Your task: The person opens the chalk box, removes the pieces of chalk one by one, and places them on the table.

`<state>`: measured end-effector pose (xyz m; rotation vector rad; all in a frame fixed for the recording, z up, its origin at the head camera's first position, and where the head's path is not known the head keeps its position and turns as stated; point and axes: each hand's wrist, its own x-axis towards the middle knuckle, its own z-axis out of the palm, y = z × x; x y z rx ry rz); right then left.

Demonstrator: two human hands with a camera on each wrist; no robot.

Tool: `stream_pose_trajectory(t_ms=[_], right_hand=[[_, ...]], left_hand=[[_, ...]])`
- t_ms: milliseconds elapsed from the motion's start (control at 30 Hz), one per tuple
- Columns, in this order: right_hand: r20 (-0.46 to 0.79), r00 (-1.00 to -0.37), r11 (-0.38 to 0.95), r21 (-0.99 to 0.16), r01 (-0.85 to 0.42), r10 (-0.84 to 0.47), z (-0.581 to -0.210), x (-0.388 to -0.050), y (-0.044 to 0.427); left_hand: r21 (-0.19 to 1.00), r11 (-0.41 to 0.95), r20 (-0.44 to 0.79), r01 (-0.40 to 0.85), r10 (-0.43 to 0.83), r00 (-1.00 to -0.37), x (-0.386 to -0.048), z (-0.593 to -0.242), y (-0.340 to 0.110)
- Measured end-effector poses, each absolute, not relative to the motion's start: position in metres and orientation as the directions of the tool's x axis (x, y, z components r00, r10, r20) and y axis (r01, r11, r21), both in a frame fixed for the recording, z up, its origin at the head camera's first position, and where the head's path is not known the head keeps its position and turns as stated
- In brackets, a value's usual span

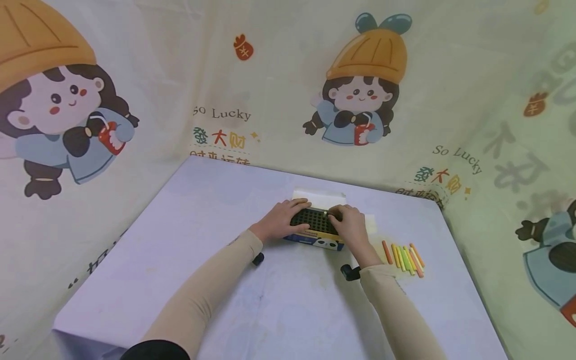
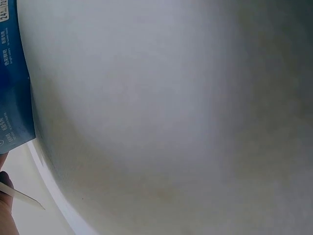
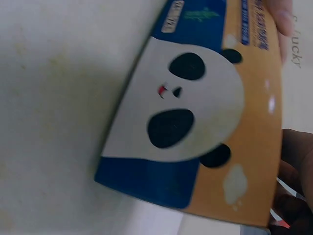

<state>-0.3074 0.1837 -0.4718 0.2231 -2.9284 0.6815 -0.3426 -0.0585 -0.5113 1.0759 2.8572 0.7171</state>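
Observation:
A blue and yellow box (image 1: 314, 240) with a panda printed on its front sits on the table, its lid flap (image 1: 319, 198) standing open at the back. Its top is a black tray (image 1: 308, 218) with rows of round holes. My left hand (image 1: 283, 220) grips the box's left end, fingers along the back and thumb at the front edge. At the tray's right end, the bent fingers of my right hand (image 1: 348, 222) pinch a chalk stick, of which only a small pale end shows. The right wrist view shows the panda face (image 3: 195, 103) close up, with curled right fingers (image 3: 295, 159) beside it.
Several coloured chalk sticks (image 1: 406, 259) lie side by side on the table, right of my right hand. A pale sheet (image 1: 370, 224) lies behind that hand. The white-covered table (image 1: 216, 200) meets a printed cloth backdrop (image 1: 279, 90) behind.

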Motion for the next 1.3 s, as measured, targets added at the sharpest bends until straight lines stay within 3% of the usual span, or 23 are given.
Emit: stream_pose_trajectory(t_ms=[633,1300], right_hand=[[0.134,-0.985,0.875,-0.457,-0.161,-0.111,-0.479,-0.309,0.17],[0.219,-0.961,0.9,-0.363,-0.241,-0.169,-0.481,-0.308,0.17]], left_hand=[[0.408,0.669,0.151,0.622,0.622,-0.768,-0.343,-0.511,-0.058],[0.418,0.667,0.149,0.616,0.619,-0.771,-0.344,-0.512,-0.057]])
